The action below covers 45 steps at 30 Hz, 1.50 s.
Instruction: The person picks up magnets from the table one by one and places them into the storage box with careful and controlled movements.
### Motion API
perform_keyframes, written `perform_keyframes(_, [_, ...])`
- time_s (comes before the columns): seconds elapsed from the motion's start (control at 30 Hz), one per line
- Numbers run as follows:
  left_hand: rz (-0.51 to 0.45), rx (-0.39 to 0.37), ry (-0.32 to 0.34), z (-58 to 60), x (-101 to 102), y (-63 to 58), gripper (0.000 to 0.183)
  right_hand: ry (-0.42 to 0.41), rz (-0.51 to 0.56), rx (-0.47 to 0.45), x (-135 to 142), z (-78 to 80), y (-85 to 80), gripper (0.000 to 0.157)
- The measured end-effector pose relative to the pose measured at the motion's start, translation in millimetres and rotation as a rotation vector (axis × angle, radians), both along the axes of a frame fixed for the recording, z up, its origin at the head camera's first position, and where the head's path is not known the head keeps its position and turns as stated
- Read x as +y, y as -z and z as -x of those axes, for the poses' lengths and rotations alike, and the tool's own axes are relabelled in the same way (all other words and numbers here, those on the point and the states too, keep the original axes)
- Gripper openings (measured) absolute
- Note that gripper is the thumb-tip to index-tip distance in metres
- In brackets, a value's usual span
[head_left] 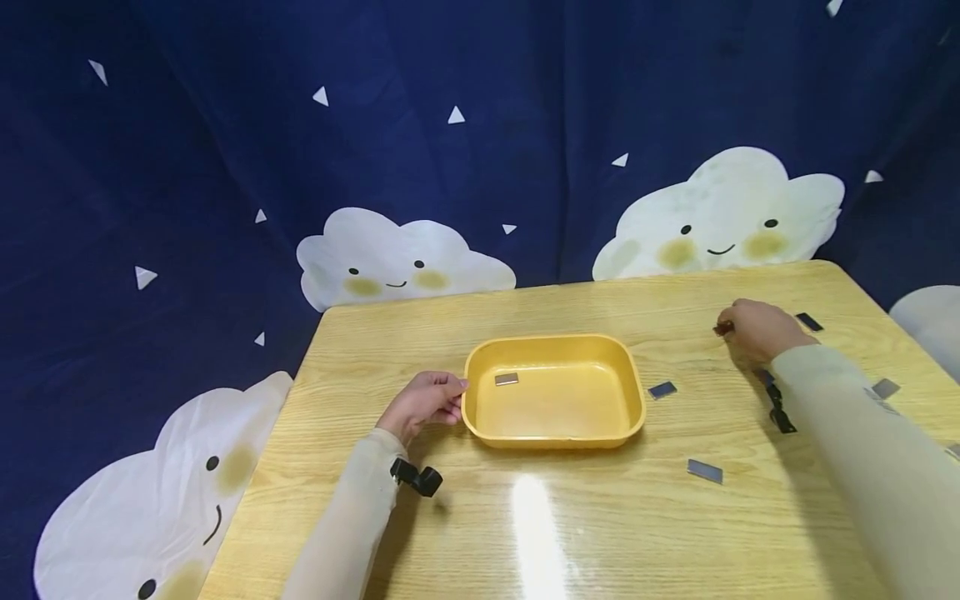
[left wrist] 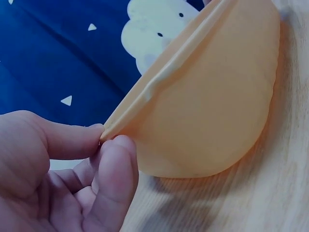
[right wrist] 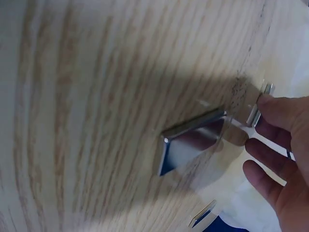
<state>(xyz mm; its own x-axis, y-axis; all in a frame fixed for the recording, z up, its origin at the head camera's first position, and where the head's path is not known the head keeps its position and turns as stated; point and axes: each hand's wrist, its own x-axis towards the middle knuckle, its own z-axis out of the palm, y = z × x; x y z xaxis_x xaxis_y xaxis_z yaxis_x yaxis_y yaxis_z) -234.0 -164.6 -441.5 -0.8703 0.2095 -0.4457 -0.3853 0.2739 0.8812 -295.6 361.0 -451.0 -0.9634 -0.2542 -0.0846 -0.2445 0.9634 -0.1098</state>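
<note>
My left hand (head_left: pixel 426 400) pinches the left rim of a yellow plastic tray (head_left: pixel 558 440) between thumb and fingers. The left wrist view shows the thumb on top of the rim and fingers below the tray's outer wall (left wrist: pixel 207 111). One small shiny rectangular metal piece (head_left: pixel 506 379) lies inside the tray. At the back right of the table, my right hand (head_left: pixel 763 329) holds another such piece (head_left: pixel 723 328), pinched at the fingertips. In the right wrist view this held piece (right wrist: pixel 260 105) stands on edge, partly covered by the thumb, with the other fingers loosely bent.
More metal pieces lie on the wooden table (head_left: pixel 600 517): one right of the tray (head_left: pixel 663 390), one nearer the front (head_left: pixel 705 471), one beyond the right hand (head_left: pixel 809 322), others near the right sleeve (head_left: pixel 886 388). A blue cloud-print curtain (head_left: pixel 450 167) hangs behind.
</note>
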Motion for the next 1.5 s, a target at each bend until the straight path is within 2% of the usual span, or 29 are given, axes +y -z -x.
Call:
perform_keyframes(0.23, [0.01,-0.02,0.015,-4.2,0.4,3.4,0.021,0.069,0.033,-0.122,3.6,-3.8,2.8,0.019])
perform_keyframes(0.4, [0.002,-0.021,0.015,-5.8,2.5,2.3,0.02,0.09,0.039,-0.143,4.8,-4.8,2.2,0.018])
perform_keyframes(0.5, [0.004,-0.012,0.014,-5.5,3.7,0.7,0.021,0.092,0.05,-0.167,6.3,-2.9,1.1,0.02])
perform_keyframes(0.7, [0.01,-0.009,0.006,-4.4,3.1,-1.1,0.021,0.016,0.054,-0.178,7.4,0.4,0.3,0.017])
perform_keyframes(0.83, [0.014,-0.011,0.008,-3.0,2.3,-2.0,0.022,0.035,0.046,-0.189,4.9,-0.1,-1.4,0.007])
perform_keyframes(1.13, [0.004,-0.005,0.02,-0.9,3.2,-1.3,0.022,0.064,0.063,-0.237,3.8,-5.5,-5.1,0.017])
perform_keyframes(1.33, [0.016,-0.002,0.023,-2.4,3.5,-1.0,0.022,0.08,0.071,-0.185,11.2,-7.4,1.2,0.024])
perform_keyframes(1.5, [0.016,-0.004,0.005,-0.1,-0.6,-2.0,0.023,0.083,0.095,-0.113,10.6,-1.1,-0.8,0.021])
